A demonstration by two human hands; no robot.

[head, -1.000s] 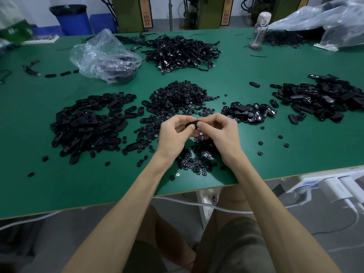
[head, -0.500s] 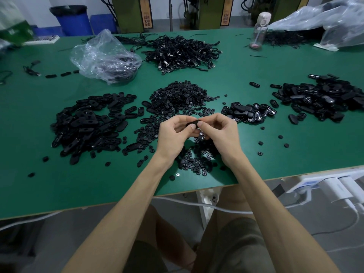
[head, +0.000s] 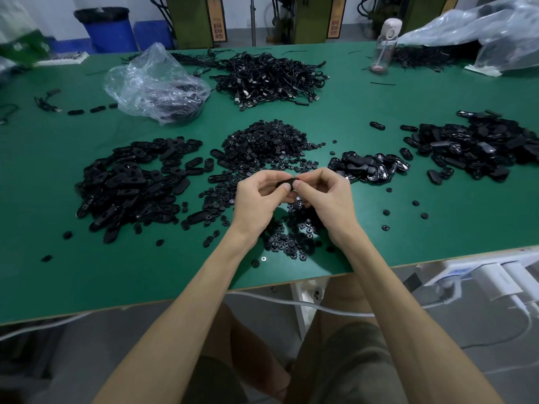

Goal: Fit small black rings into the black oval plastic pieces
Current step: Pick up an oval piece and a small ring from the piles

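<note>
My left hand [head: 258,199] and my right hand [head: 326,198] meet above the green table [head: 437,228], both pinching one black oval plastic piece [head: 285,182] between thumbs and fingertips. Whether a ring sits in it is hidden by my fingers. A heap of small black rings [head: 268,144] lies just beyond my hands, and more rings [head: 291,237] are scattered under my wrists. A large pile of oval pieces [head: 128,182] lies to the left. A small pile of oval pieces [head: 367,167] sits to the right, and a bigger one [head: 478,144] at the far right.
A clear plastic bag [head: 154,83] and a tangle of black cables [head: 268,77] lie at the back. A drink bottle [head: 385,45] stands at the back right beside another bag [head: 481,33]. A power strip [head: 478,275] hangs at the table's near right edge.
</note>
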